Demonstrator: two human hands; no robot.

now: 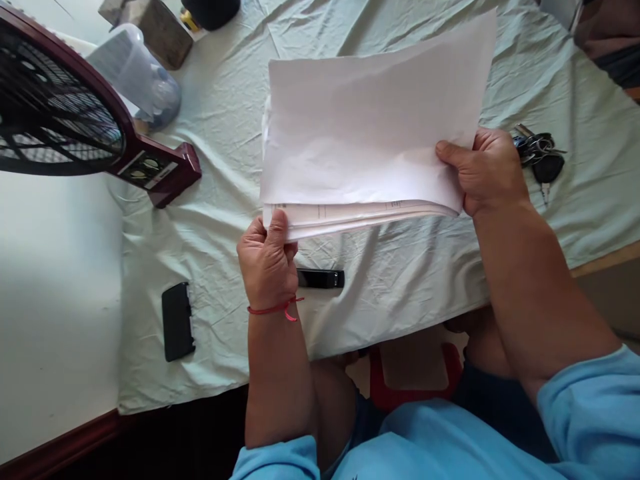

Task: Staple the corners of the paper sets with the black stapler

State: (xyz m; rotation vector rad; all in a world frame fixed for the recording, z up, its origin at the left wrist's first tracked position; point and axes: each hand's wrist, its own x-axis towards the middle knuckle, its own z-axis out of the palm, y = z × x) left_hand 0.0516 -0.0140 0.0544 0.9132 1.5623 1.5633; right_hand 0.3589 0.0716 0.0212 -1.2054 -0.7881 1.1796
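A stack of white paper sheets (pixel 370 127) is held above the cloth-covered table, its top sheet blank and shifted away from the sheets beneath. Faint print shows along the near edge of a lower sheet. My left hand (pixel 270 257) pinches the near left corner, thumb on top, and wears a red string at the wrist. At the right edge my right hand (pixel 487 170) grips the paper, with its thumb lying over the top sheet and its other fingers mostly hidden underneath. Just below the stack, a small black device (pixel 321 279) rests on the cloth beside my left hand.
A bunch of keys (pixel 543 157) lies right of my right hand. On the left are a dark red racket-shaped object with a mesh head (pixel 145 163), a clear plastic container (pixel 150 80) and a black phone-sized case (pixel 177 322). A grey block (pixel 160 33) stands at the back left.
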